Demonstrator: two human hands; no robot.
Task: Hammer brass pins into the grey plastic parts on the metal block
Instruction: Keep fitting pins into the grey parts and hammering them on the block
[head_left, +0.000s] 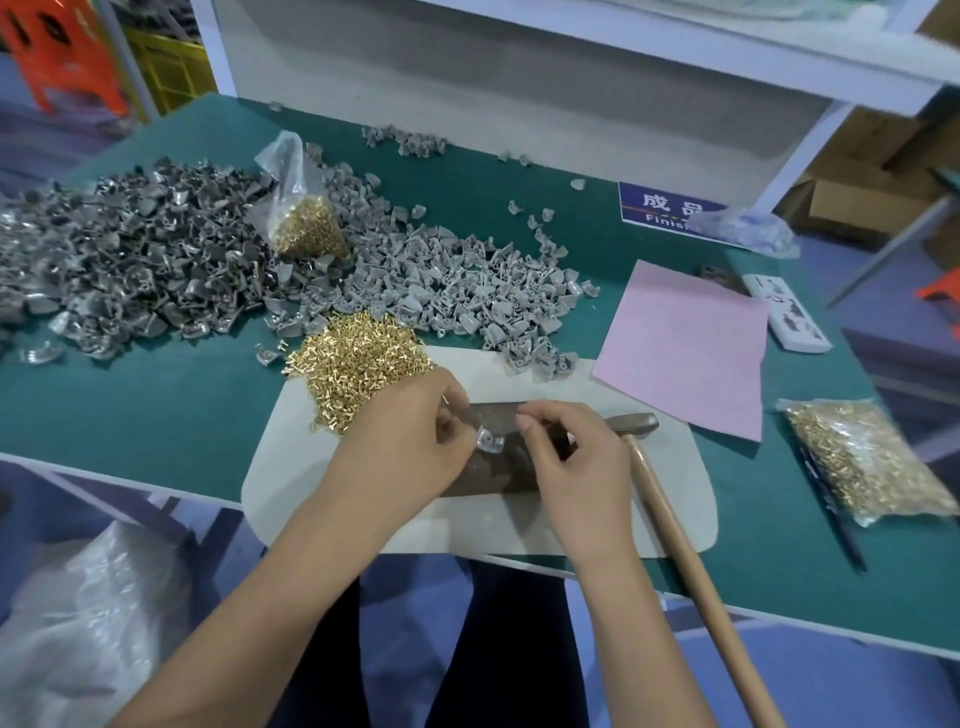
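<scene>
A dark metal block (498, 473) lies on a pale mat (670, 499) at the table's front edge. On the block sits one grey plastic part (491, 443), and my left hand (405, 441) holds it with curled fingers. Just right of the part my right hand (576, 457) has thumb and forefinger pinched together; whatever they hold is too small to make out. A hammer (680, 540) with a wooden handle lies to the right of that hand, head on the mat. Loose brass pins (353, 358) are heaped just beyond my left hand.
A big heap of grey plastic parts (457, 280) and a darker heap (130, 260) fill the table's back left, with a bag of pins (306, 228) between them. A pink sheet (685, 348), another pin bag (867, 462) and a pen (831, 504) lie at the right.
</scene>
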